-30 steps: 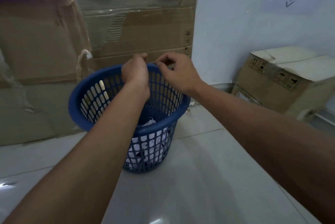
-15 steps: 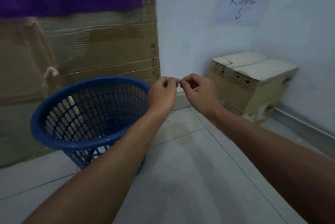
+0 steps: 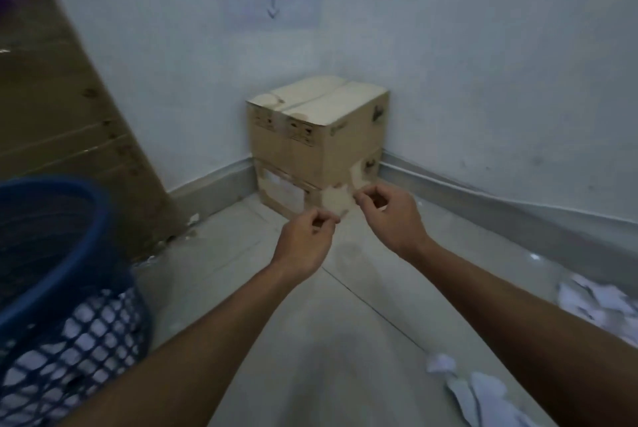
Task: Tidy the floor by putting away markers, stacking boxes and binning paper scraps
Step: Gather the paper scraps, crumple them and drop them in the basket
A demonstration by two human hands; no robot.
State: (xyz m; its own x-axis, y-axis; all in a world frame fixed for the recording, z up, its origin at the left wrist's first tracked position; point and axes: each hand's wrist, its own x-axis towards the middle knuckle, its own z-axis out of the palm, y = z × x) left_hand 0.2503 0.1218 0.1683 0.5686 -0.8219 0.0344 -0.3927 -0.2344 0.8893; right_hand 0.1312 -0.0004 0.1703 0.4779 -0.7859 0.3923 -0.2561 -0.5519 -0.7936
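Hovering before the stacked boxes (image 3: 321, 136), left hand (image 3: 303, 243) and right hand (image 3: 390, 216) curl thumb to forefinger — whether pinching anything, I cannot tell (blue basket (image 3: 102, 219) at left).

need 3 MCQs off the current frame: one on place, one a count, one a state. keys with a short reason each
1. Where is the blue basket relative to the left hand?
A) to its left
B) against the right wall
C) between the two arms

2. How many cardboard boxes are in the stack?
A) one
B) two
C) four

3. What state is the basket in?
A) empty
B) lying on its side
C) upright, with white paper inside

Key:
1 A, it fills the lower left edge of the view, left of that hand.
2 B, one box sits on top of another.
3 C, white paper scraps show through its mesh.
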